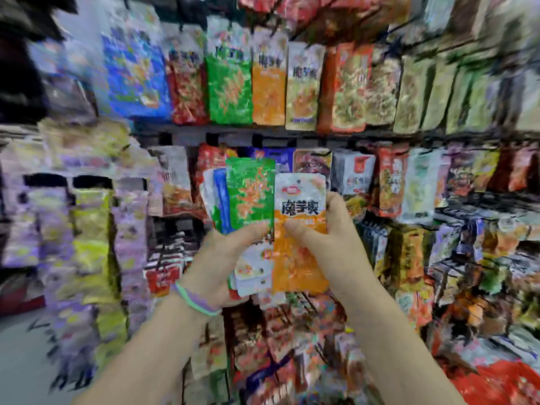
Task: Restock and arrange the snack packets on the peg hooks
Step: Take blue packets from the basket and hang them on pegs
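My left hand (225,258) grips a fanned stack of snack packets, with a green packet (249,197) on top and blue and white ones behind it. My right hand (330,238) pinches an orange and white packet (298,229) by its right side, thumb on its front. The two hands hold their packets side by side in front of the middle row of the display. On the top row hang matching packets on peg hooks: a green one (229,89), an orange one (268,92) and a cream one (304,89). The view is blurred.
Rows of hanging snack packets fill the wall: blue packs (134,71) at the upper left, red and olive packs (409,95) to the right, purple and yellow packs (87,229) at the left. Lower racks of packets lie below my arms.
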Action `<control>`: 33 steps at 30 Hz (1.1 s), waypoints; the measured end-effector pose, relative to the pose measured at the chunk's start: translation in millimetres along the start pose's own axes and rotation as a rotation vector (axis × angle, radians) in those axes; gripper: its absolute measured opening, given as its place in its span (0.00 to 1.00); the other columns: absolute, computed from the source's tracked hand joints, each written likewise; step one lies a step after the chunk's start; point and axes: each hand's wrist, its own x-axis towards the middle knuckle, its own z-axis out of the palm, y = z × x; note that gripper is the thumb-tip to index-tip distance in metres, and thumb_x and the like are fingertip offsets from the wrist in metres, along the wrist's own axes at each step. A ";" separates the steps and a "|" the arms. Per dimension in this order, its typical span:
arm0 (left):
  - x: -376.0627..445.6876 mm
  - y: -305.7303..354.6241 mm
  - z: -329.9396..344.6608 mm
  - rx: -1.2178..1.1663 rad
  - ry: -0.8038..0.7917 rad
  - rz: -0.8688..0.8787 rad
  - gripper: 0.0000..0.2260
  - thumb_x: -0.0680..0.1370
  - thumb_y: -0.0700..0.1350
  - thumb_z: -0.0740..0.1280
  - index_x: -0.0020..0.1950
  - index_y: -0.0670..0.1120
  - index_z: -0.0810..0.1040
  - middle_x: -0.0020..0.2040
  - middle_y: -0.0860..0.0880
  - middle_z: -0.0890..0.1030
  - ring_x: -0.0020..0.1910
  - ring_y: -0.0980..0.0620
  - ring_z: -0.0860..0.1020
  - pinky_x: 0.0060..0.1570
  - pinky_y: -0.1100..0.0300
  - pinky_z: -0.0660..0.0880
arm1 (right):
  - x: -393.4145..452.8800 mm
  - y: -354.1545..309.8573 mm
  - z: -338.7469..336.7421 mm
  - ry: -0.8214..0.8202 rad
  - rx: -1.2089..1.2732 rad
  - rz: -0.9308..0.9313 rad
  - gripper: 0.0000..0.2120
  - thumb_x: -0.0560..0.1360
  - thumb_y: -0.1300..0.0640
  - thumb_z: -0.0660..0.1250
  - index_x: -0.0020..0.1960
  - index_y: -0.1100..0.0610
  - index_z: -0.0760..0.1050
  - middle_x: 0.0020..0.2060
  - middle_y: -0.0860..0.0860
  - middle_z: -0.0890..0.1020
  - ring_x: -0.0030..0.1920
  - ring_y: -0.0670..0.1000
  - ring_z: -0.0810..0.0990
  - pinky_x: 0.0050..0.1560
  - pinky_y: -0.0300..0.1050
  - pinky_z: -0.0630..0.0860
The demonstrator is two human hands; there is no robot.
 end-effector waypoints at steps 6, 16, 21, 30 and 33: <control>3.7 74.8 -12.0 0.176 0.167 0.203 0.24 0.59 0.55 0.83 0.50 0.43 0.88 0.51 0.39 0.86 0.52 0.39 0.84 0.60 0.34 0.77 | 59.1 -59.6 17.0 0.034 0.052 -0.086 0.07 0.76 0.43 0.70 0.44 0.44 0.82 0.38 0.44 0.81 0.41 0.48 0.79 0.44 0.51 0.74; 44.3 142.0 21.8 0.083 0.084 0.273 0.20 0.82 0.47 0.60 0.40 0.44 0.89 0.46 0.41 0.87 0.42 0.46 0.87 0.44 0.48 0.83 | 205.2 -118.6 10.1 0.063 0.167 -0.230 0.20 0.73 0.49 0.72 0.50 0.66 0.77 0.46 0.69 0.80 0.44 0.59 0.80 0.48 0.70 0.79; 70.5 142.2 39.3 0.014 0.089 0.293 0.23 0.82 0.47 0.59 0.35 0.44 0.88 0.41 0.44 0.87 0.40 0.49 0.87 0.41 0.51 0.84 | 256.5 -134.5 16.2 0.076 0.114 -0.315 0.18 0.76 0.48 0.72 0.45 0.65 0.76 0.36 0.53 0.72 0.37 0.50 0.69 0.39 0.48 0.65; 92.2 138.7 38.1 0.040 0.111 0.373 0.14 0.73 0.48 0.65 0.40 0.45 0.89 0.49 0.45 0.87 0.49 0.49 0.87 0.45 0.46 0.84 | 281.6 -124.5 21.8 -0.012 0.099 -0.438 0.07 0.79 0.56 0.70 0.43 0.54 0.75 0.40 0.50 0.77 0.38 0.45 0.73 0.38 0.35 0.69; 94.8 139.1 32.1 0.063 0.112 0.344 0.13 0.73 0.49 0.66 0.43 0.45 0.89 0.50 0.42 0.87 0.49 0.49 0.87 0.42 0.51 0.85 | 282.2 -120.2 29.9 0.022 0.104 -0.457 0.10 0.78 0.54 0.70 0.39 0.54 0.76 0.37 0.58 0.78 0.40 0.52 0.76 0.40 0.49 0.73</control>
